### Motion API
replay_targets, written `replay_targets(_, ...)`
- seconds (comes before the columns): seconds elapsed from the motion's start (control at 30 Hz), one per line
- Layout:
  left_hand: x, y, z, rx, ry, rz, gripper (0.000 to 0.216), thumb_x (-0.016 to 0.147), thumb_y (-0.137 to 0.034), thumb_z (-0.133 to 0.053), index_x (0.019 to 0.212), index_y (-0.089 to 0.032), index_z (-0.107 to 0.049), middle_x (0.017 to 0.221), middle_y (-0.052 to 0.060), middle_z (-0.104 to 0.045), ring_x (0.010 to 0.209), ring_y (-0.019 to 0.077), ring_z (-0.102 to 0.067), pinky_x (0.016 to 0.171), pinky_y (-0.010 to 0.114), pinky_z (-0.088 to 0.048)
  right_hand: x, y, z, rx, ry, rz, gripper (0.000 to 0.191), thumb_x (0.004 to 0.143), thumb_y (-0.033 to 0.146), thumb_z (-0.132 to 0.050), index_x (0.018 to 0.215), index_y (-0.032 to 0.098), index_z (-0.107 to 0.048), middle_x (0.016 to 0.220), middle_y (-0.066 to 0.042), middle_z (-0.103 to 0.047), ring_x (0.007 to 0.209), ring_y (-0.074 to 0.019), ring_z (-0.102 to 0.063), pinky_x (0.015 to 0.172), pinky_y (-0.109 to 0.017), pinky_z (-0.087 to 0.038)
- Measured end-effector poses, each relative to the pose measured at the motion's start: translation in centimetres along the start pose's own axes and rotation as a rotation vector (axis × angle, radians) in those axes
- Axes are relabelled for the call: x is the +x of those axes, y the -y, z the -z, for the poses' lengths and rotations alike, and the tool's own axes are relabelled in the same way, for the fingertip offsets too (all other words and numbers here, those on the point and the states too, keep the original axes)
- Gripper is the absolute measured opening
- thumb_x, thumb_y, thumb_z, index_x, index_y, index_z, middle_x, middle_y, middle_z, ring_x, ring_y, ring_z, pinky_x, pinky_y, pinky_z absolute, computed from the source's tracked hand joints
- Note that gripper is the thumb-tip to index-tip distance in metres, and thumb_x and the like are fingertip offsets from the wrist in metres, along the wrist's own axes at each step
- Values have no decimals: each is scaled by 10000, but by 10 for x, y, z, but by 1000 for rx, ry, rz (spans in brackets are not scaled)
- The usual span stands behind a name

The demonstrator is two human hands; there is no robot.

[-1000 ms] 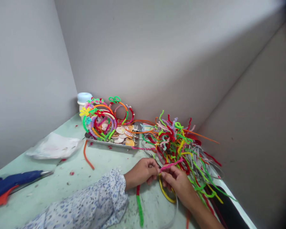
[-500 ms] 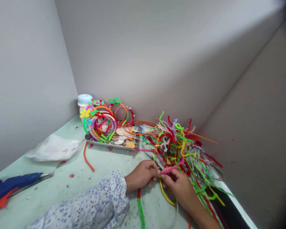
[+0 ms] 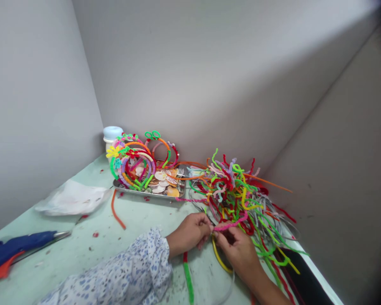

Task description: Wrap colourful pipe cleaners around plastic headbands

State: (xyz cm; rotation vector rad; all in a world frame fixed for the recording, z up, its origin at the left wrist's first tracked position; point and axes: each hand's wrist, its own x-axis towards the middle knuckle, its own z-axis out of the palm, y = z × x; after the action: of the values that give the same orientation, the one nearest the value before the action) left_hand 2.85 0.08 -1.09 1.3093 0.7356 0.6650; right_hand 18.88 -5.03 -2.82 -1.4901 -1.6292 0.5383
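Note:
My left hand (image 3: 193, 231) and my right hand (image 3: 238, 252) meet low in the middle of the view, fingertips almost touching. Both are closed in a pinch on a fuzzy pink pipe cleaner (image 3: 230, 225), whose free end curls up toward the pile. Directly below the fingertips curves a yellow piece (image 3: 221, 259), perhaps a tool handle; dark metal shows beside the left fingers. A red and green fuzzy-wrapped strip (image 3: 188, 281) runs down from beneath my left hand. My fingers cover the exact point where the pink pipe cleaner is gripped.
A tangled heap of coloured pipe cleaners (image 3: 231, 182) lies behind my right hand. Decorated headbands (image 3: 131, 161) stand on a metal tray (image 3: 152, 196) of flat, shell-like pieces. At left are a plastic bag (image 3: 73, 199) and a blue glue gun (image 3: 25, 244). A lidded jar (image 3: 113, 133) stands behind.
My right hand has shifted very slightly, and the pink pipe cleaner lies a little differently over its fingers. My left hand stays almost still.

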Motion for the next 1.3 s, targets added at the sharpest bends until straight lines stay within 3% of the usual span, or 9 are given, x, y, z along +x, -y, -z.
replay_targets(0.33,-5,-2,1,146,43,-50,131,718,-200,-465,786,-137,-557,578,-33,-499,408,62,-405,413,188,-332,0,4,1,109,38,-19,189,811,296,-564,929,162,-625,864,-85,-681,748,-203,-634,688,-316,-510)
replay_targets(0.5,-3,1,3,192,53,-67,123,719,-193,-454,765,-137,-553,604,-28,-513,439,63,-424,440,189,-350,1,5,3,76,11,49,171,794,306,-589,885,171,-641,887,-87,-667,817,-217,-621,735,-334,-496)
replay_targets(0.73,-2,5,4,165,82,-52,184,773,-301,-484,801,-132,-551,643,-14,-532,435,57,-434,440,188,-361,-1,12,5,162,-28,-23,188,808,358,-577,829,181,-637,753,-58,-659,683,-196,-609,600,-289,-484)
replay_targets(1.0,-4,3,4,220,86,-56,166,782,-274,-471,825,-134,-547,662,-15,-545,445,52,-449,450,176,-367,0,13,4,306,-32,-141,231,762,376,-623,877,175,-611,707,-39,-654,597,-169,-586,500,-253,-444)
replay_targets(1.3,-4,4,3,297,100,-71,209,813,-327,-421,774,-150,-526,645,-20,-545,425,62,-445,441,189,-358,1,15,5,196,-49,-4,157,785,332,-611,805,177,-635,780,-46,-638,721,-183,-591,671,-300,-474)
